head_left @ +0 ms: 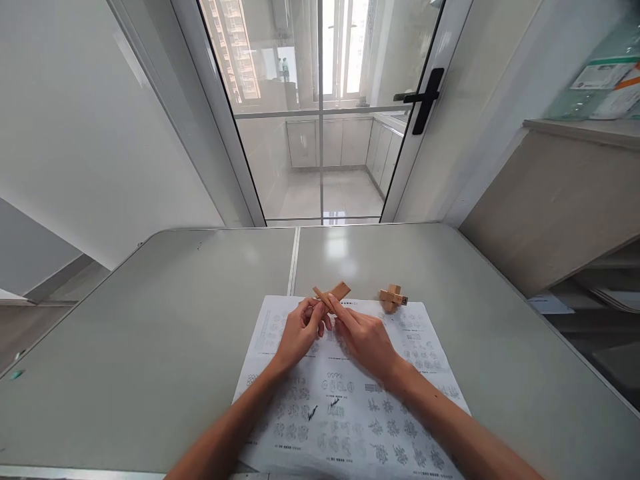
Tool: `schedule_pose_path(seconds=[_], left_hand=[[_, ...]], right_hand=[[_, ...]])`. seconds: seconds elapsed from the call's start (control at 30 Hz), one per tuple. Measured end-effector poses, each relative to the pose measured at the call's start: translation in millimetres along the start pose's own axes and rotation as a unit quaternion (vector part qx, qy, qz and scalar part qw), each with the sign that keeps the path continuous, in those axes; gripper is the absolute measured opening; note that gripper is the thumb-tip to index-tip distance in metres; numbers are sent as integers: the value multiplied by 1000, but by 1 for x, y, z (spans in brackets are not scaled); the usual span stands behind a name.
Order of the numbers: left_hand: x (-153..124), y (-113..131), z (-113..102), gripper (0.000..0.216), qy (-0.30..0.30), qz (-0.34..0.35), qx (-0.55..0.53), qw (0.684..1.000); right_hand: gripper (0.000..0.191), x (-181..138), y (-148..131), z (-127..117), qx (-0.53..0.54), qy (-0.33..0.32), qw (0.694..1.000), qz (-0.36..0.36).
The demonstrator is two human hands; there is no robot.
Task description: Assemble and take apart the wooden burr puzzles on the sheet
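Crossed wooden puzzle pieces [340, 291] are held between my two hands, above the upper part of a printed instruction sheet [300, 427]. My left hand [301, 327] pinches them from the left with thumb and fingers. From the other side my right hand [364, 333] grips them, its index finger stretched along the wood. Part of the pieces is hidden behind my fingers. An assembled wooden cross-shaped puzzle [393, 298] sits at the sheet's top right edge, apart from both hands. Rows of small diagrams and two dark tick marks show on the paper.
The grey table [150, 347] has a pale seam [294, 260] running away from me. Beyond its far edge stands a glass door [320, 167] with a black handle [425, 100]. A shelf [580, 130] with plastic-wrapped packs is at the right. A small green bit [17, 375] lies far left.
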State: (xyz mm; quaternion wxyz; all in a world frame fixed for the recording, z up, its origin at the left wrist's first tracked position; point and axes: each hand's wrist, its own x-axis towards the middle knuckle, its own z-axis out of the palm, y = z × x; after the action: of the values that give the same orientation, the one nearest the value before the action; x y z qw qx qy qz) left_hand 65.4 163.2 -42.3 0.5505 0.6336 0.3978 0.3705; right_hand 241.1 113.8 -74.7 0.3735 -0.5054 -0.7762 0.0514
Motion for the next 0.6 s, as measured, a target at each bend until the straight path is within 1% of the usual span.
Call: schedule_pose_path(seconds=[0.17,0.23,0.43,0.6], left_hand=[[-3,7,2,41,-48,-17,-9,999],[-4,9,4,42,-56,-26,-16,998],[-5,8,5,42,-75,-32,-18,996],[-7,8,5,42,-99,-41,-29,994]], right_hand=[[51,2,1,-6,10,25,999,34],[49,2,2,-7,10,32,998,46],[48,1,5,-8,-3,46,996,77],[54,1,10,-10,21,53,993,106]])
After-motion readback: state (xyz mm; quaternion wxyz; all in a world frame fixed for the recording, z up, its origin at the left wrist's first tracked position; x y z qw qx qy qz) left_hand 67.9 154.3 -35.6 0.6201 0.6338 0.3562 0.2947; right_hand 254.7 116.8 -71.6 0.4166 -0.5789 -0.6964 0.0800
